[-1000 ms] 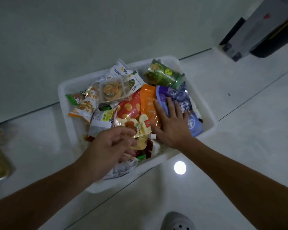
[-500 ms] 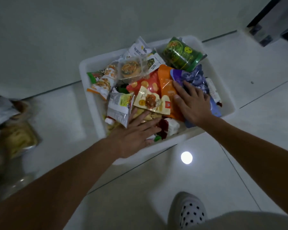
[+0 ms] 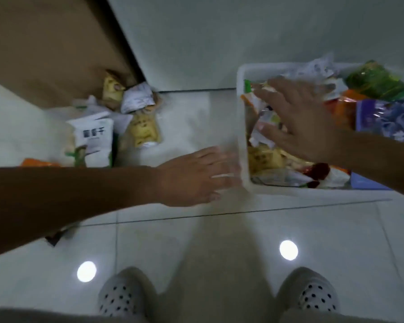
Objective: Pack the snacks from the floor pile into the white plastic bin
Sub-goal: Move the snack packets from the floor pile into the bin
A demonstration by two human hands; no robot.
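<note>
Head view, looking down at a pale tiled floor (image 3: 196,241); motion blurs the picture.

A white bin (image 3: 242,117) sits on the floor at the right, against the wall. It is heaped with snacks. A green bag (image 3: 378,82) lies at the far side, with an orange bag (image 3: 344,108) and a purple bag (image 3: 387,122) nearer. Smaller packets fill the left half.

The right hand (image 3: 299,122) is spread over those packets, fingers straight, grip apart and holding nothing. Whether the palm touches them cannot be told.

The left hand (image 3: 194,176) lies flat just outside the bin's left wall. Its fingers are straight and its grip is apart and empty. The blur hides whether the fingertips touch the wall.

Well to the left, the pile (image 3: 117,120) lies on the floor below a brown panel (image 3: 44,43). It holds an upright white bag (image 3: 91,141), a yellow packet (image 3: 146,130) and a silvery packet (image 3: 138,97).

Two dotted shoes (image 3: 124,297) show at the bottom edge, and two bright spots of light shine on the tiles.
</note>
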